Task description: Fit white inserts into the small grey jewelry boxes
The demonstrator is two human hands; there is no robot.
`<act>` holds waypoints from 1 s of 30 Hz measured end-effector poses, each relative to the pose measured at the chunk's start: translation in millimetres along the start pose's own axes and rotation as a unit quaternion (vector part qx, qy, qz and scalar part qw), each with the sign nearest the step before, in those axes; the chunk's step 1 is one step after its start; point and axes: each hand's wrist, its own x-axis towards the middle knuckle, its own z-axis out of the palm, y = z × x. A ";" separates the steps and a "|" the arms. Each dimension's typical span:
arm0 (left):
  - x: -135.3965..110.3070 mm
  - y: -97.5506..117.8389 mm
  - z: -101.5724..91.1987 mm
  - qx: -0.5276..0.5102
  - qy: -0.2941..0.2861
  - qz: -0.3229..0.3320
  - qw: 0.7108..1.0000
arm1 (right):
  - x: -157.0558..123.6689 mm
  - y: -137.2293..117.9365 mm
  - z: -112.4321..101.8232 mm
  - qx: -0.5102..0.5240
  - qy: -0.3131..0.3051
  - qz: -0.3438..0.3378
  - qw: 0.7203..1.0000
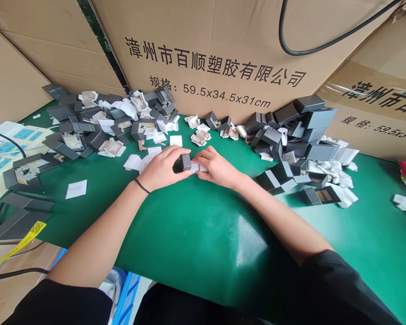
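Note:
At the middle of the green table, my left hand [165, 170] is closed around a small dark grey box [185, 161], thumb at its near side and fingers over the far side. My right hand [217, 167] pinches a white paper piece [195, 168] right against the box's right side. Whether the paper is joined to the box or partly inside it, I cannot tell. Just left of my left hand lie loose white paper pieces [132, 162]. Beyond my hands sits a crumpled paper insert [200, 137].
A heap of dark boxes and papers [98, 122] lies at the left, another pile of boxes [301, 131] at the right. Large cartons [203, 27] stand along the back. White power strips [16, 144] and a printed card [76, 189] are on the left. A black cable [287, 45] hangs above.

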 end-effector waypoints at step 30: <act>3.5 1.5 10.7 -0.084 -0.081 -0.098 0.988 | -7.6 1.3 13.3 0.183 0.048 0.165 0.968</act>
